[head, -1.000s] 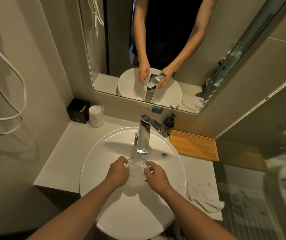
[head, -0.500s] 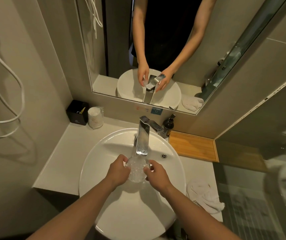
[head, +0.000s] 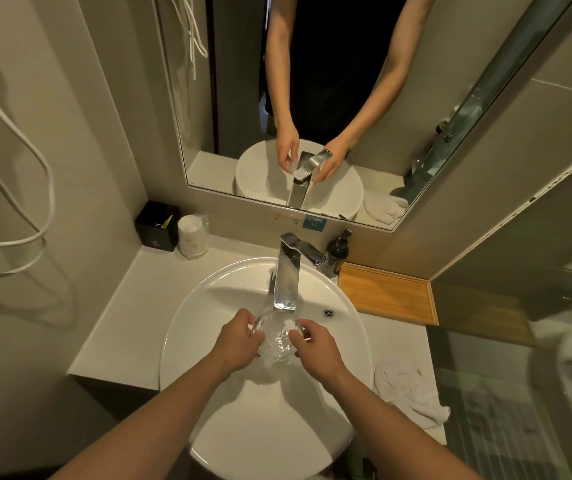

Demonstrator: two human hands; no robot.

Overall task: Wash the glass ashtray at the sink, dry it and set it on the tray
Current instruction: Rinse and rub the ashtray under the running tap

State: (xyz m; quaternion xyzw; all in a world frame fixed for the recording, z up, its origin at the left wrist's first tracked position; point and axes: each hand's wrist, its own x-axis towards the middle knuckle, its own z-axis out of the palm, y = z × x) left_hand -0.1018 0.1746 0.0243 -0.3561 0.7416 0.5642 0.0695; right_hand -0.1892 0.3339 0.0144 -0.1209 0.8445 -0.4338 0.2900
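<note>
A clear glass ashtray (head: pixel 277 336) is held over the white round sink (head: pixel 205 306), right under the spout of the chrome faucet (head: pixel 286 271), with water running over it. My left hand (head: pixel 238 342) grips its left edge and my right hand (head: pixel 315 348) grips its right edge. A wooden tray (head: pixel 386 294) lies on the counter behind and to the right of the sink. A crumpled white towel (head: pixel 407 391) lies on the counter at the sink's right.
A dark soap pump bottle (head: pixel 338 252) stands beside the faucet. A black box (head: pixel 156 225) and wrapped cups (head: pixel 193 237) sit at the back left corner. A mirror (head: pixel 312 98) hangs above, and a glass shower partition (head: pixel 520 393) borders the counter on the right.
Both hands have lifted the ashtray slightly, closer to the spout, and turned it under the running water. Nothing else has moved.
</note>
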